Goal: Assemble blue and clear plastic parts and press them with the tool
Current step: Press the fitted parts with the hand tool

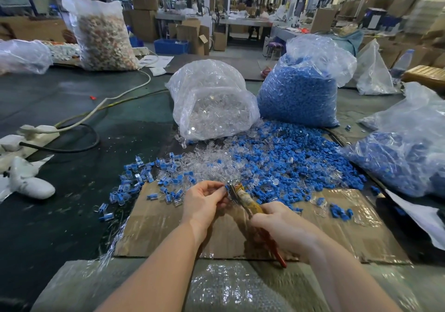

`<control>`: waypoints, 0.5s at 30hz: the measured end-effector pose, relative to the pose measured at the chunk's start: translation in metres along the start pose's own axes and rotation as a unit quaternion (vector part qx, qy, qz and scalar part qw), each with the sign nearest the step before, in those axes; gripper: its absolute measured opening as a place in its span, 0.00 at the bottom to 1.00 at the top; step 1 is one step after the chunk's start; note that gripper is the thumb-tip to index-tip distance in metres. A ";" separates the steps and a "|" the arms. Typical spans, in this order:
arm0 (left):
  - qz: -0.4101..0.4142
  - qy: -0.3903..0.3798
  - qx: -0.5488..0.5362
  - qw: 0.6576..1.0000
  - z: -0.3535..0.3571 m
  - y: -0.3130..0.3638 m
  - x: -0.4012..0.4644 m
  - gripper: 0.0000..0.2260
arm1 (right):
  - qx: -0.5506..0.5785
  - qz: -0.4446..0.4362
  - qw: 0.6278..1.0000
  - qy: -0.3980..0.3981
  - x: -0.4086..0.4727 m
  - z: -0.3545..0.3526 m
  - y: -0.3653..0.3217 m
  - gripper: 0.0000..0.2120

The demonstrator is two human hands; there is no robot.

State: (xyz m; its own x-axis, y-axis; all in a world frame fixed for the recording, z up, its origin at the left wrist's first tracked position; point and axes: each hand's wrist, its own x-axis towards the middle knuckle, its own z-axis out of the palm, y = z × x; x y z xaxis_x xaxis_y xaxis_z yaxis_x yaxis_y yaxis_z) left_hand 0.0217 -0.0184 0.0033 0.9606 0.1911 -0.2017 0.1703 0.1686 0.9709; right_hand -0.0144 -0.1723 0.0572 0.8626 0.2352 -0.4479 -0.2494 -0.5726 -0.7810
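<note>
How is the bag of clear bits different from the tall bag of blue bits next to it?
The clear bag holds see-through parts; the blue bag holds solid blue ones. The clear bag lies slumped on its side, mouth toward the person, with parts spilling out; the blue bag stands upright with its top bunched loosely. The clear bag sits lower, the blue bag taller. Both are thin, see-through plastic, side by side on the table.

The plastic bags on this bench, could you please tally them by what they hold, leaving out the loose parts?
Bag of clear parts: 1
Bags of blue parts: 2
Bag of mixed pale pieces: 1
Bags whose contents I cannot make out: 2
Total: 6
</note>
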 end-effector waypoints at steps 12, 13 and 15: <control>0.012 0.008 0.011 1.000 -0.002 -0.002 0.000 0.03 | -0.067 0.002 0.998 -0.002 0.006 0.002 0.000 0.05; 0.011 0.008 0.011 1.000 -0.002 -0.002 0.000 0.03 | -0.069 0.005 0.998 -0.002 0.006 0.001 0.000 0.05; 0.007 0.006 0.009 1.000 -0.002 -0.002 0.000 0.03 | -0.066 0.016 0.998 0.003 0.006 -0.001 0.001 0.05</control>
State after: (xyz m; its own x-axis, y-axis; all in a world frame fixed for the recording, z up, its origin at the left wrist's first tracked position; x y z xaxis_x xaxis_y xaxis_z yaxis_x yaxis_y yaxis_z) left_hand 0.0207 -0.0163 0.0013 0.9604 0.2041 -0.1897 0.1611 0.1488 0.9757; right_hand -0.0095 -0.1722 0.0541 0.8584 0.2104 -0.4678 -0.2161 -0.6788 -0.7018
